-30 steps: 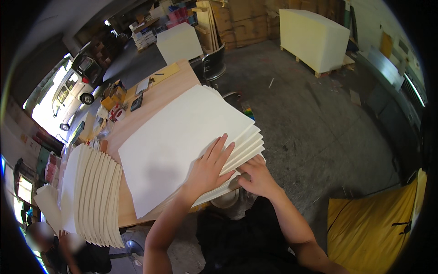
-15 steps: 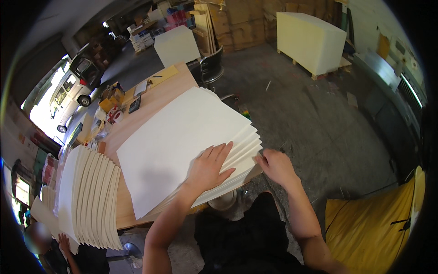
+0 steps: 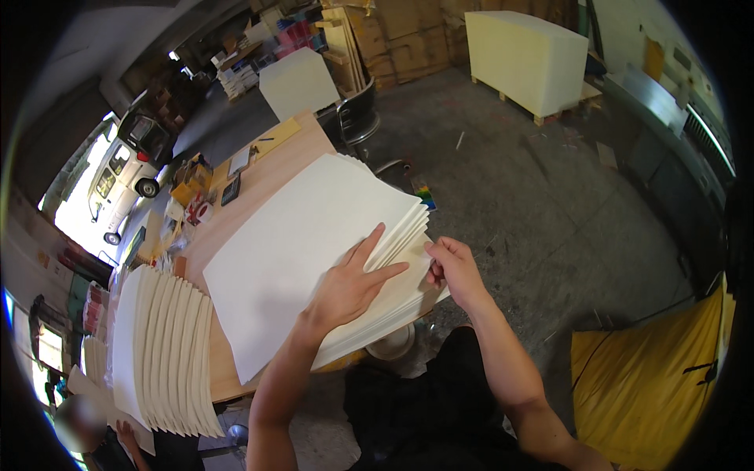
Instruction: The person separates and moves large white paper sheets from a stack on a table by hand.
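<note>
A stack of large white paper sheets (image 3: 290, 212) lies on the wooden table in front of me, its right-hand edges fanned out in steps. My left hand (image 3: 345, 292) rests on the stack with index finger and thumb spread, beside the fanned edges. At the stack's right corner, my right hand (image 3: 458, 271) has its fingers curled and its thumb pinched on a sheet's edge. Its fingertips partly hide what they grip. Under the fanned part, more sheets lie flatter and stick out toward me.
Another fanned pile of sheets (image 3: 165, 353) stands at the table's left end, with a co-worker's hand (image 3: 129, 436) by it. A calculator (image 3: 231, 189) and tape roll (image 3: 203, 213) lie along the table's far-left side. A chair (image 3: 360, 118) stands behind; yellow cloth (image 3: 648, 377) hangs at right.
My right hand has moved slightly up and left onto the sheets' corner. The upper sheets' fanned edges have shifted left, baring more of the sheets below. My left hand's fingers have spread wider.
</note>
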Tool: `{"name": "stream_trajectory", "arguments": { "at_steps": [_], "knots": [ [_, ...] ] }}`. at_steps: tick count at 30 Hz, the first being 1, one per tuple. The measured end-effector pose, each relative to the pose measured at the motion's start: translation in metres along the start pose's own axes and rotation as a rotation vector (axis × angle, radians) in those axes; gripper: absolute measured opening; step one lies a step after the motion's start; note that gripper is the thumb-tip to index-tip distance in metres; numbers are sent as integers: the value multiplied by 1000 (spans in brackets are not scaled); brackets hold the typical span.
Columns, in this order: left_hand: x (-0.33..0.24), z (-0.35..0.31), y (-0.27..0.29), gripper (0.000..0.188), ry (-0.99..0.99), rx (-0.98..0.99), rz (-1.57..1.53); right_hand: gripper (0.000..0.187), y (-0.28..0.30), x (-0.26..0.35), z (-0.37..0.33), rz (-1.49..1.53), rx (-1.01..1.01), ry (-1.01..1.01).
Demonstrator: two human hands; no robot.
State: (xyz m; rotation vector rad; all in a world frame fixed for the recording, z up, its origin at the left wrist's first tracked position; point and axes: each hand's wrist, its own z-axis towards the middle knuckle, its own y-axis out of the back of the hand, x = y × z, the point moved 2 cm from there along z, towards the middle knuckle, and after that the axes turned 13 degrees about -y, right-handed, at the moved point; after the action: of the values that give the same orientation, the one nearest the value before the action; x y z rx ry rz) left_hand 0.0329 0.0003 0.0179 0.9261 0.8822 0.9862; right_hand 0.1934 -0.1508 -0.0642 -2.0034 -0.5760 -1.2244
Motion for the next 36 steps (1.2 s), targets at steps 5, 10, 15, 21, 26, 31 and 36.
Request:
{"name": "stream_trajectory", "arguments": {
  "at_steps": [5,10,15,21,26,31,36],
  "knots": [
    [8,-5,-6,34,23,-59,-51,37,-5,0,-1,249,48,-25],
    [13,-10,-10,38,64,-52,-90,37,-2,1,0,-86,-19,75],
    [5,-7,-8,55,72,-34,-89,37,-5,2,1,183,66,-53],
    [9,-8,-10,61,49,-24,-73,36,-2,1,2,169,95,-62],
    [10,-5,-6,60,57,1,-86,37,2,0,0,98,93,-50],
    [14,-9,-6,47,48,8,-98,39,4,2,-3,157,128,-31],
    [6,-5,-10,42,55,-17,-75,40,0,-9,4,-422,-203,318]
  ]
}}
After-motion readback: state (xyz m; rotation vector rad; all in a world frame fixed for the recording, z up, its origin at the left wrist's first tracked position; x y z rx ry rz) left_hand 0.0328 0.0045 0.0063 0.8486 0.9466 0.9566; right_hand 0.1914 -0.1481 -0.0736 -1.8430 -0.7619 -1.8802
